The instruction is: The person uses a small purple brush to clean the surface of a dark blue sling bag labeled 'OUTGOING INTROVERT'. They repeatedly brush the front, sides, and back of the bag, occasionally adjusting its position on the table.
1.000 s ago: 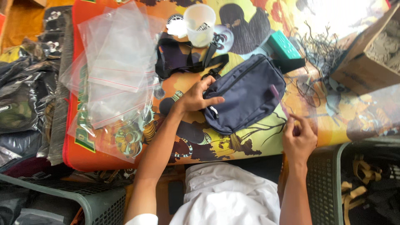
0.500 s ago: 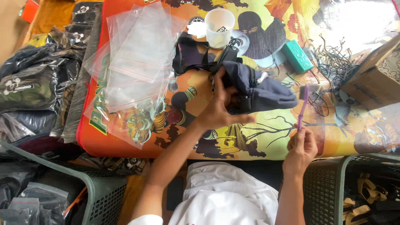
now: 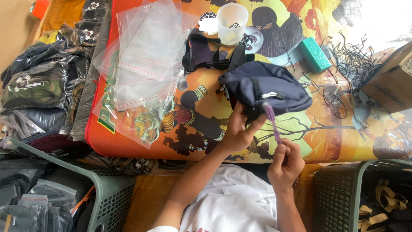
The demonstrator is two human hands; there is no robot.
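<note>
Looking down at the table with its bright printed cover, I see my left hand closed on the near edge of a dark blue pouch, fingers pinching the fabric and lifting that side. The pouch sits mid-table, its black strap trailing behind it toward a clear plastic cup. My right hand pinches the lower end of a thin purple brush, whose tip touches the pouch by its zipper pull. A heap of clear zip bags lies to the left, a small teal box and a tangle of black cords to the right. Grey baskets stand below the table edge.
</note>
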